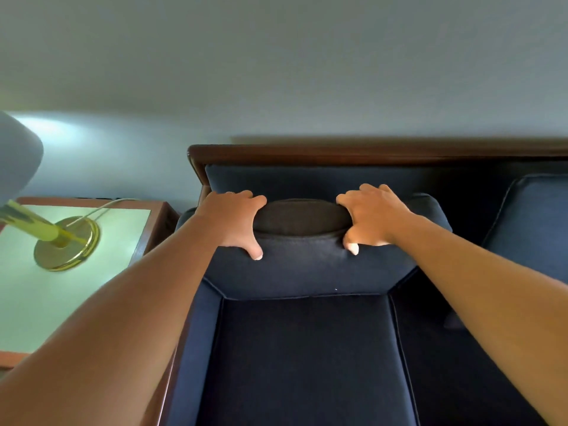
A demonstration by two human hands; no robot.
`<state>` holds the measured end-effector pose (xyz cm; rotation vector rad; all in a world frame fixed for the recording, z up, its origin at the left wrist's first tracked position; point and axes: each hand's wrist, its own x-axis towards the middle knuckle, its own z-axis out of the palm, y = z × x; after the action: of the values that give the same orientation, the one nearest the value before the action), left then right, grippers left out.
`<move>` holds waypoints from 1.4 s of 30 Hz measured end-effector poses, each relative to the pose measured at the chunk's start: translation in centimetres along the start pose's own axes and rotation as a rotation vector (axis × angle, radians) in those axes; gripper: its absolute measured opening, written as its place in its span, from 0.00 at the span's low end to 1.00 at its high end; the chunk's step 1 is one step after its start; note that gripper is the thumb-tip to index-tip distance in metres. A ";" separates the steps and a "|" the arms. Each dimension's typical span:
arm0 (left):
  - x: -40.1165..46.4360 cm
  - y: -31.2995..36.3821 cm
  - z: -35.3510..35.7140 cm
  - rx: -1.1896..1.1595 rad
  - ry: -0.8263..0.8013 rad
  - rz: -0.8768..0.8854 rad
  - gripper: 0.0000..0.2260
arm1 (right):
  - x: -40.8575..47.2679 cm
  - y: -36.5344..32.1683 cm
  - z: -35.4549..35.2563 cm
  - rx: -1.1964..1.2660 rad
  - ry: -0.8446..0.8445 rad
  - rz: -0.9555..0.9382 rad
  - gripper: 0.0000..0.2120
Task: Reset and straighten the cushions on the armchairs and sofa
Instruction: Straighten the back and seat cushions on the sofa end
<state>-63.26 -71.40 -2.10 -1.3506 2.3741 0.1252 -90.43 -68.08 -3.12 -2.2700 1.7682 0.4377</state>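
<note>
Gripping the top edge of the back cushion (pixel 310 262), fingers (pixel 246 195) of the left hand (pixel 233 219) curl over and behind it, thumb (pixel 255 252) pressed on the front face. Right hand (pixel 372 218) does the same, thumb (pixel 352 245) down in front, other fingers wrapped over the top. Between the hands the navy cover gapes, showing a dark oval patch (pixel 302 217), probably inner lining; blurry there. Cushion is navy woven fabric, matte, piped seams, roughly rectangular with clipped lower corners. Long axis runs left-right; it stands upright, leaning on the sofa (pixel 353 176) back, front face toward the camera. It sits at the sofa's left end, bottom edge touching the seat cushion (pixel 307 358), same navy fabric, flat, piped. Dark polished wood rail (pixel 338 152) tops the sofa back against a pale wall. Second navy back cushion (pixel 531 222) at right edge, apart from the held one. Left of the sofa: wood-framed worktop (pixel 61 302) with pale top, round brass lamp base (pixel 66 244) on it, grey shade (pixel 15 155) partly in view.
</note>
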 end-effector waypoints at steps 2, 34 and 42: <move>0.8 0.3 1.0 -0.027 -0.038 0.004 0.46 | 0.4 0.3 1.0 -0.005 -0.032 0.021 0.26; 7.2 2.4 10.2 -0.082 0.443 -0.287 0.37 | 5.7 2.2 9.6 0.128 0.347 0.162 0.49; 2.1 8.6 11.2 -0.210 0.317 -0.195 0.38 | -1.8 1.8 14.5 0.200 0.283 0.052 0.43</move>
<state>-68.09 -65.53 -14.22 -1.8118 2.5200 0.1137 -93.91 -61.70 -15.88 -2.2348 1.9065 -0.0562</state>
